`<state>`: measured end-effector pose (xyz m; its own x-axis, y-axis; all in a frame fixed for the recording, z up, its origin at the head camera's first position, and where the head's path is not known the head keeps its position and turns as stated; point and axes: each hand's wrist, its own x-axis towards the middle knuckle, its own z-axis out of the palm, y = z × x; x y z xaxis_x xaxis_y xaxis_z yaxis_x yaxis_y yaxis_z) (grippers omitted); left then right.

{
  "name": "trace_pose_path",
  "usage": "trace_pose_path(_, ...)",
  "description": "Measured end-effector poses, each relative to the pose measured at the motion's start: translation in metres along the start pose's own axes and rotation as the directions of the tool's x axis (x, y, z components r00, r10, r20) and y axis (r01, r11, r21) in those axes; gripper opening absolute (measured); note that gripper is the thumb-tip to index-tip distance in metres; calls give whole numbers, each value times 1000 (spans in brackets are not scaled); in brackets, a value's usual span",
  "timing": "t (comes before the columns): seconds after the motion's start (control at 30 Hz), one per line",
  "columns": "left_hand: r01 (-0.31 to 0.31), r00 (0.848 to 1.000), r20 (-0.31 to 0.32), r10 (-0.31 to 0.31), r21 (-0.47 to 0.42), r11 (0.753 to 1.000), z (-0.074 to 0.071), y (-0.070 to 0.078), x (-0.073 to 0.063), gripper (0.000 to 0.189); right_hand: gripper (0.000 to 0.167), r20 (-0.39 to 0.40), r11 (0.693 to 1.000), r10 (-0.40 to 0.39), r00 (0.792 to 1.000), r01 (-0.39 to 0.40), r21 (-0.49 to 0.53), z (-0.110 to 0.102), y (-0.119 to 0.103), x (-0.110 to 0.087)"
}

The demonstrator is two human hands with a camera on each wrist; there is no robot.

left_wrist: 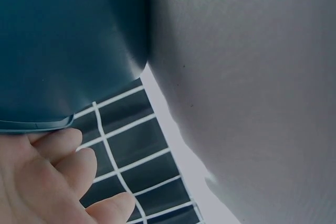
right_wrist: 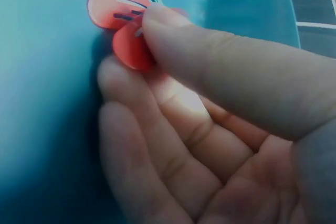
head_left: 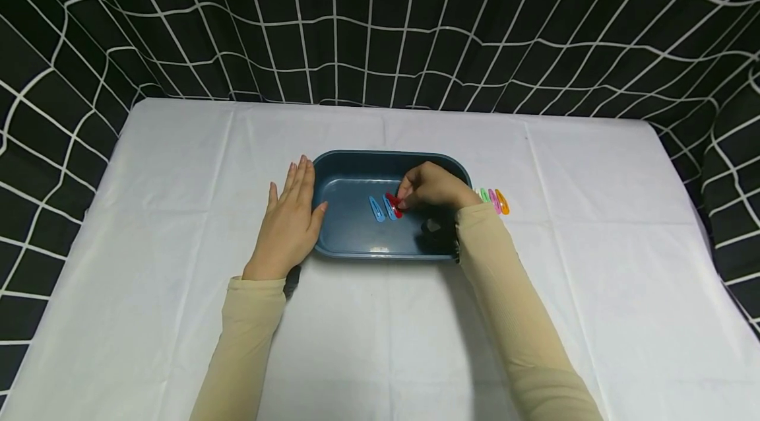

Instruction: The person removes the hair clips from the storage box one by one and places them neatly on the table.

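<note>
Inside a dark blue rectangular tray [head_left: 347,229] lie a left blue snap hair clip [head_left: 377,209] and another blue clip [head_left: 388,208]. My right hand [head_left: 433,185] reaches into the tray and pinches a red snap hair clip [right_wrist: 131,48] between thumb and fingers. Right beside it, a second red clip [right_wrist: 105,8] lies next to the blue one, partly overlapped by the held clip in the right wrist view. My left hand [head_left: 287,229] rests with extended fingers along the tray's left side, the thumb at its rim.
Just outside the tray's right wall, a row of clips lies on the white cloth, with an orange clip [head_left: 503,202] at its end and a pink clip [head_left: 494,200] beside it; my right wrist partly hides the row. Black netted fabric [head_left: 356,45] borders the table [head_left: 196,243].
</note>
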<state>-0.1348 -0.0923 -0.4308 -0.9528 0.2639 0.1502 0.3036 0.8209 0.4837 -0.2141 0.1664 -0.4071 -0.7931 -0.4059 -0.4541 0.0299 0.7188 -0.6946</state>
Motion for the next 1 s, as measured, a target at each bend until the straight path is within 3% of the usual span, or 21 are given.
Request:
trace_pose_path(0.2, 0, 1000, -4, 0, -11, 1000, 0, 0, 0, 65, 8, 1, 999, 0, 1000, 0, 32, -1, 1, 0)
trace_pose_path(0.33, -4, 1000, -8, 4, -10, 1000, 0, 0, 0, 65, 8, -10, 994, -17, 1000, 18, 109, -2, 4, -1)
trace_pose_path(0.8, 0, 1000, 4, 0, -2, 1000, 0, -1, 1, 64, 10, -99, 953, -123, 987, 146, 267, -2, -2, -19)
trace_pose_path(1.0, -2, 1000, 8, 2, 11, 1000, 0, -1, 1, 65, 14, -145, 921, -156, 977, 197, 337, -1, -7, -31)
